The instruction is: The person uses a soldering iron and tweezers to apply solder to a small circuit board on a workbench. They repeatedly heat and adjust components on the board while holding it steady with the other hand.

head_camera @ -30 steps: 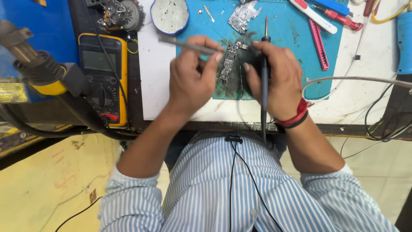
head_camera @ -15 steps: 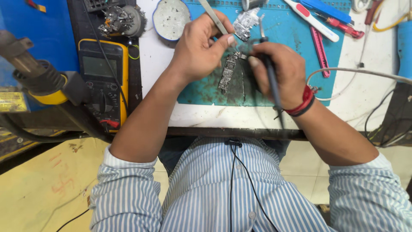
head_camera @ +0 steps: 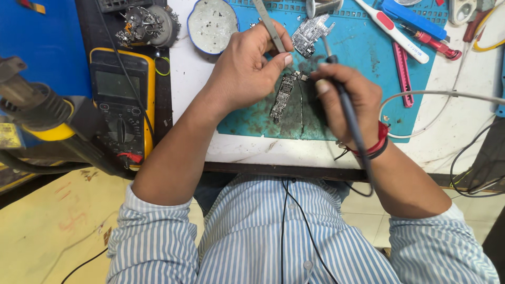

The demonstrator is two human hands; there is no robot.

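Board: long narrow circuit board [head_camera: 284, 97] lying on the teal mat [head_camera: 363, 63], between both hands
Left hand [head_camera: 247, 71]: fingers pinching metal tweezers [head_camera: 269, 25] over the board's top end
Right hand [head_camera: 350, 102]: fingers wrapped around a black soldering iron [head_camera: 347, 113], tip at that same end

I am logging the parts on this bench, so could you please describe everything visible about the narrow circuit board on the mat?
The circuit board is a long, narrow strip, dark and crowded with small silvery components. It lies flat and slightly slanted on the worn teal mat. The left hand with tweezers meets its upper end, where the right hand brings a dark corded tool.
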